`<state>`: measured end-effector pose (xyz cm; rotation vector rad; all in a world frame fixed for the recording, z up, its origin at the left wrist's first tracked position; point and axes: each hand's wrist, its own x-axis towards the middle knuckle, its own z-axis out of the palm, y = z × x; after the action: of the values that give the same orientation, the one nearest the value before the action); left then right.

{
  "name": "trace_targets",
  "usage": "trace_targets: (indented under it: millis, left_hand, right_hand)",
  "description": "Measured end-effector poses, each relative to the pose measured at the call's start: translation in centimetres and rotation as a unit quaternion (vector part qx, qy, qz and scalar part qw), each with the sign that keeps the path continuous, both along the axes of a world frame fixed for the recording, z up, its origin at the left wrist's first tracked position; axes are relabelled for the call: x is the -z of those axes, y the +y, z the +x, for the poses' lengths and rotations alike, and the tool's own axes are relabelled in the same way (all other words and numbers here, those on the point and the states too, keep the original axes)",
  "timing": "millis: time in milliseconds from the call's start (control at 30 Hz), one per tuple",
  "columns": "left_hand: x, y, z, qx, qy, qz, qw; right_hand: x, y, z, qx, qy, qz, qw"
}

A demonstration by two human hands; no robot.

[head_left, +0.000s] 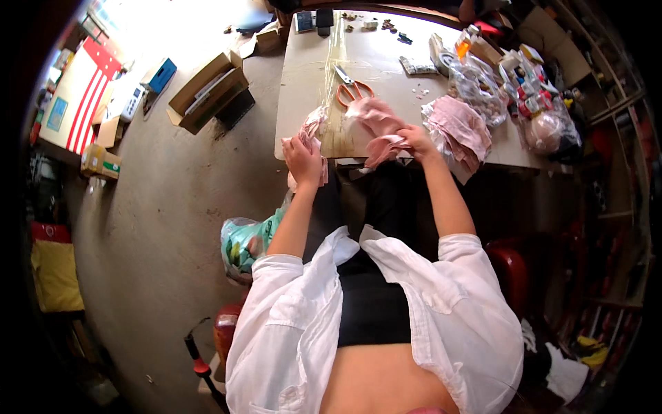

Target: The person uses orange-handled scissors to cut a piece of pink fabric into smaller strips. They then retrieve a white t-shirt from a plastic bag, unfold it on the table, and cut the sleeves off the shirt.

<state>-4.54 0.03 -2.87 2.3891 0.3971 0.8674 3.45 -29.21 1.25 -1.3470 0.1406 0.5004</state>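
My left hand (302,160) is closed on crumpled pale-pink fabric (314,122) at the near edge of the table (296,83). My right hand (416,141) grips a larger pink cloth piece (376,121), which lies partly over the tabletop and droops at its edge. Just beyond that piece are orange-handled scissors (365,88), their blades pointing away from me. Right of my right hand sits a layered pile of pink fabric pieces (460,135).
Plastic bags of mixed items (541,103) crowd the table's right. Small objects (369,23) sit at the back. Cardboard boxes (207,90) stand on the left floor, a green plastic bag (255,241) left of my legs. Shelving (620,103) lines the right.
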Motion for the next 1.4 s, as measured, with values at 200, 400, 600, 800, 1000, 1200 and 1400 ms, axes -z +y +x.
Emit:
trace_targets:
  millis: [200,400,600,800,1000,1200,1400]
  left_hand:
    - [-1.2,-0.5,-0.1,0.000,0.036,-0.039,0.999]
    - [-0.9,-0.2,-0.2,0.000,-0.009,-0.007,1.000]
    - [-2.0,-0.4,-0.6,0.018,0.018,-0.035,0.999]
    - [-1.8,-0.2,0.0,0.037,0.031,-0.027,0.998]
    - [-2.2,0.1,-0.4,0.040,0.033,0.004,0.999]
    - [-2.7,0.0,-0.3,0.045,0.020,0.038,0.998]
    - [-3.4,-0.5,-0.4,0.057,0.056,0.016,0.997]
  right_hand:
    - [-6.1,-7.9,-1.8,-0.056,-0.129,0.229,0.963]
    - [-12.6,-11.3,-6.7,0.097,-0.063,0.201,0.973]
    - [-12.8,-23.1,-8.4,0.139,-0.053,0.079,0.986]
    - [-14.2,-30.6,-7.0,0.133,-0.063,-0.086,0.985]
    - [-14.4,-26.7,-7.1,0.283,-0.195,0.080,0.936]
    - [-13.6,-24.6,-7.9,0.326,-0.260,0.177,0.891]
    - [-13.9,-24.4,-7.4,0.290,-0.240,0.176,0.910]
